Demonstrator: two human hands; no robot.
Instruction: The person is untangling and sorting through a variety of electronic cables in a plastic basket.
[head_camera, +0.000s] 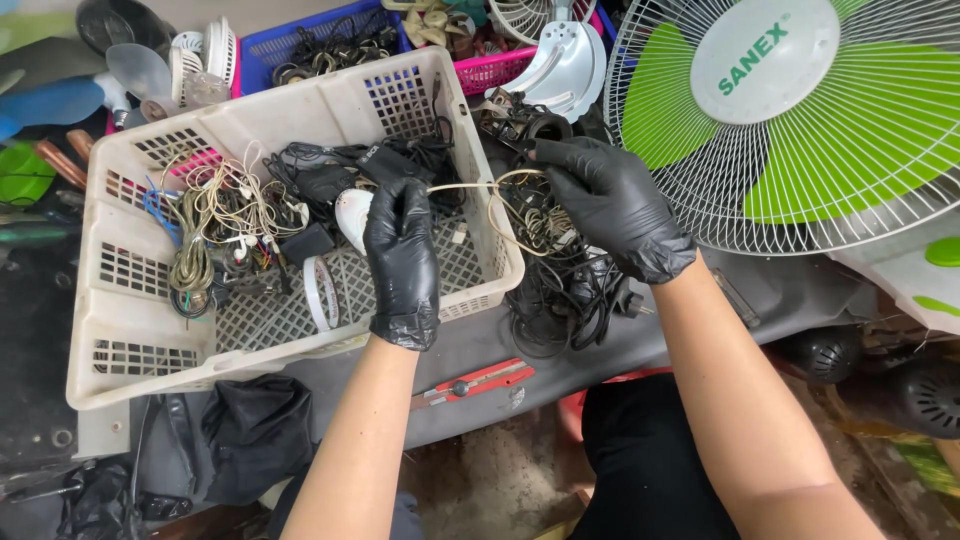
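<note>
Two black-gloved hands stretch a thin beige wire over a crate of cables.

A white slatted plastic crate (130, 330) holds tangled cords. Above its right half, the left hand (402, 262) pinches one end of the thin beige looped wire (500, 205); the right hand (612, 205) grips its other end over a black cable heap (560, 295). A green-bladed fan with white wire grille (800, 120) stands at right.

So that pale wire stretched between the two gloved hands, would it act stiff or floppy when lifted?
Probably floppy: the pale wire runs straight only between the left hand and right hand, then sags into a loose loop. It looks thin, so likely light. It may snag, since the loop hangs against the black cables beside the white basket.
</note>
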